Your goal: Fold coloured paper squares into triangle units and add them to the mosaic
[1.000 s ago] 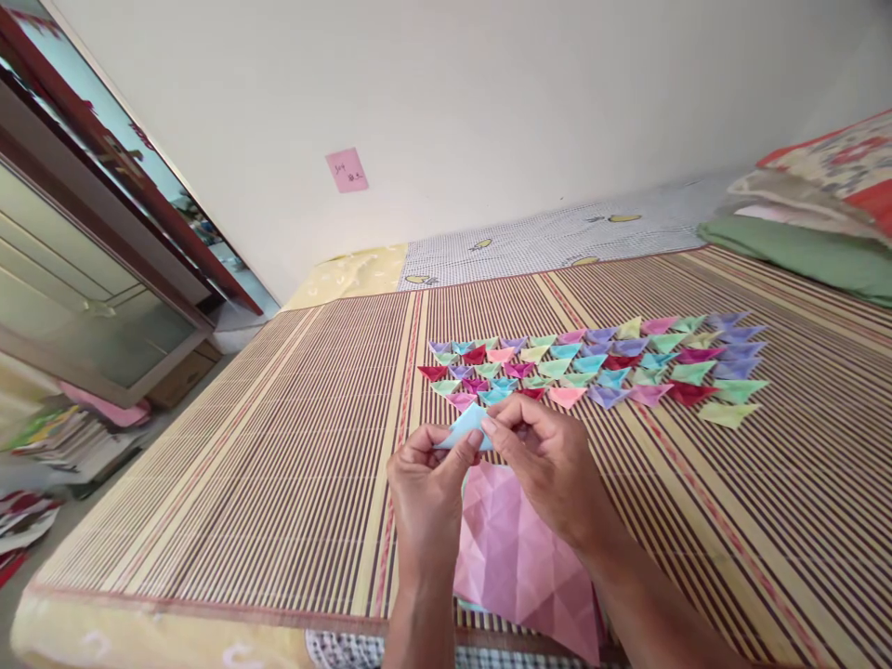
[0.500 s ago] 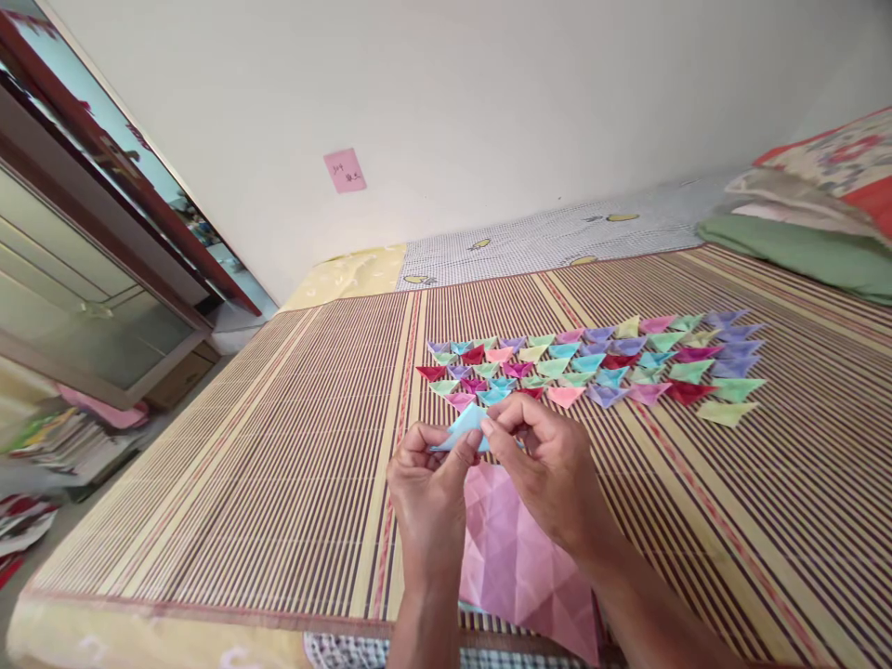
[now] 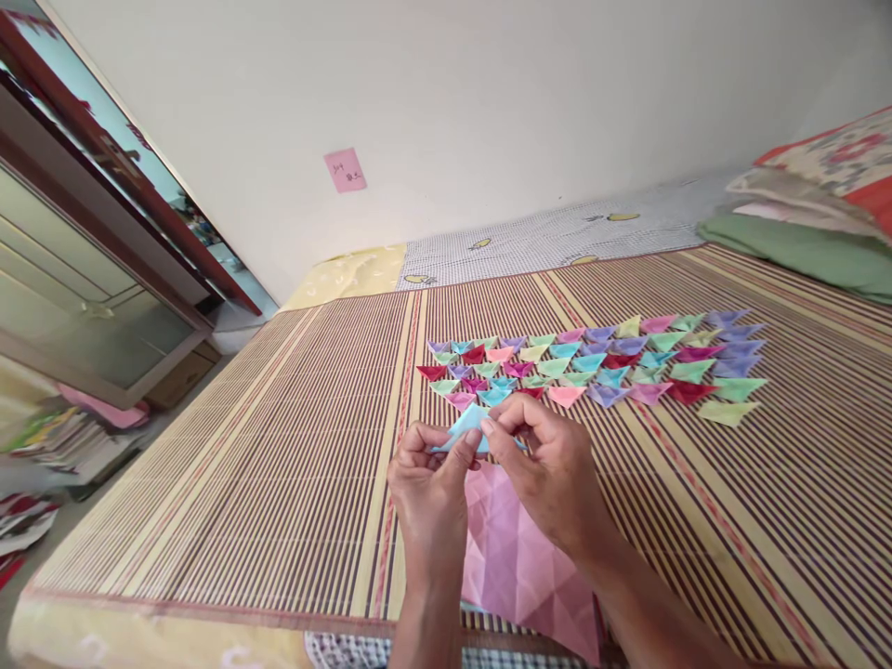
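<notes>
Both hands pinch a light blue folded paper [image 3: 468,420], its pointed top facing away from me. My left hand [image 3: 430,474] grips its left side between thumb and fingers. On the other side, my right hand [image 3: 547,455] has thumb and forefinger closed on the right part, hiding some of it. Beneath the hands lies a creased pink paper sheet [image 3: 516,548], partly covered by my right wrist. Just beyond are several rows of small folded paper boats [image 3: 587,362] in purple, green, red, pink, blue and yellow.
A striped bamboo mat [image 3: 279,446] covers the bed. Green folded cloth [image 3: 801,246] and a floral pillow [image 3: 850,158] lie at the far right. A pink note [image 3: 344,171] is on the wall. At left stand a cabinet door [image 3: 76,297] and stacked papers [image 3: 66,441].
</notes>
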Tool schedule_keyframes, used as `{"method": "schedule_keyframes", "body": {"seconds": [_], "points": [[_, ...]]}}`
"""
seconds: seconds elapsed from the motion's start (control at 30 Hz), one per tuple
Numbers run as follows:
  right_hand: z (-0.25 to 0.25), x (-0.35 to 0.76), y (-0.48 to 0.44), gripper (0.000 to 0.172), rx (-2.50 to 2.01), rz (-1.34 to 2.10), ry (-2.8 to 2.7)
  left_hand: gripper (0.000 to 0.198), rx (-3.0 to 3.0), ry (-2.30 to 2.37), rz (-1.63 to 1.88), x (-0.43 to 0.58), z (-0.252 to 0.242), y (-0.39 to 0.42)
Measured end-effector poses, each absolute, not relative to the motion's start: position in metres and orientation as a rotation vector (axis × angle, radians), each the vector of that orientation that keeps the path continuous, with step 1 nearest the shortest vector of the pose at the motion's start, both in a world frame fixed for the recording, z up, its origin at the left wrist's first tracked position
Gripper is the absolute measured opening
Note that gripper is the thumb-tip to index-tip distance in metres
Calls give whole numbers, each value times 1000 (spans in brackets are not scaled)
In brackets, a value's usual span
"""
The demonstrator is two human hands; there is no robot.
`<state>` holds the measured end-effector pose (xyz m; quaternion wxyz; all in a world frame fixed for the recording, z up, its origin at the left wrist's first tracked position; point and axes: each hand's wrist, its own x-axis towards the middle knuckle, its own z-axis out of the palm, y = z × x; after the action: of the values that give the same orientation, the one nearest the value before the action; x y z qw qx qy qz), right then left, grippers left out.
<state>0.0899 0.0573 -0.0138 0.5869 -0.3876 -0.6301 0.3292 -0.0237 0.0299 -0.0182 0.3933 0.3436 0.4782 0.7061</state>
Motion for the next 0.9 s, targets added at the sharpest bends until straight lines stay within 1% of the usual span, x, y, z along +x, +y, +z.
{"method": "schedule_keyframes", "body": {"seconds": [0.2,0.27,0.33,0.37,0.43,0.57,0.67,0.77,0.9], "points": [[-15,90,58,25,-925,749,-1475,31,857,1241,1788,-23,-18,29],[-15,89,59,18,-942,794,-1448,33,832,1219,1792,-22,-18,29],[-15,90,61,8,-942,903,-1395,36,822,1209,1796,-22,-18,30],[-15,90,62,9,-939,970,-1370,37,826,1211,1800,-23,-18,30],[-15,92,64,15,-917,1118,-1350,38,839,1221,1812,-23,-17,30],[-13,97,67,22,-814,1359,-1422,38,865,1205,1814,-25,-16,30],[-10,98,66,25,-800,1353,-1436,39,887,1196,1796,-26,-17,30],[-10,96,63,24,-809,1309,-1411,37,903,1228,1794,-25,-19,30],[-12,94,62,23,-823,1261,-1382,28,934,1259,1768,-26,-21,28]]}}
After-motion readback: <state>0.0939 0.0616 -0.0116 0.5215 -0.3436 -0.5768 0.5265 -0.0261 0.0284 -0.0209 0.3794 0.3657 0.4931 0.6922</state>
